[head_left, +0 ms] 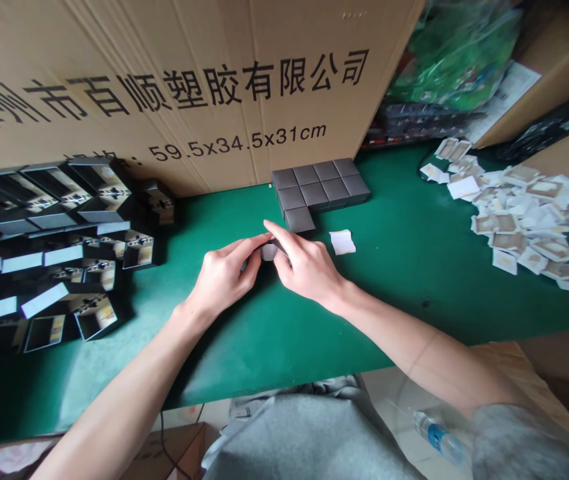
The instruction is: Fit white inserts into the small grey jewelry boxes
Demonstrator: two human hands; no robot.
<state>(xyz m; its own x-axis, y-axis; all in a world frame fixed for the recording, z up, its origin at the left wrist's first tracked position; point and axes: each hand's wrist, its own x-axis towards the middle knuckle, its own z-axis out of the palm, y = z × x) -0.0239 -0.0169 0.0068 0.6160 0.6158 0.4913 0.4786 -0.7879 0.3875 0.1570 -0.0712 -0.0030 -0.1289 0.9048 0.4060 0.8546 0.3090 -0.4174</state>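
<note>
Between both hands, at the middle of the green table [284, 333], is a small dark box [268, 252] with a pale part showing on the near side; my fingers cover most of it. My left hand [224, 277] grips its left side, fingers bent around it. On the right side, my right hand [309, 267] pinches it with the thumb below and the index finger stretched across the top. Just beyond my right hand lies a block of several closed dark boxes [324, 190] set edge to edge. One loose white insert [342, 242] lies beside them.
Open black boxes [97, 317] stand in rows and stacks at the left. A heap of white inserts [524, 220] covers the right side. Behind stands a large printed cardboard carton [189, 40]. Green plastic bags [464, 53] fill the back right; a bottle [437, 437] lies below the table.
</note>
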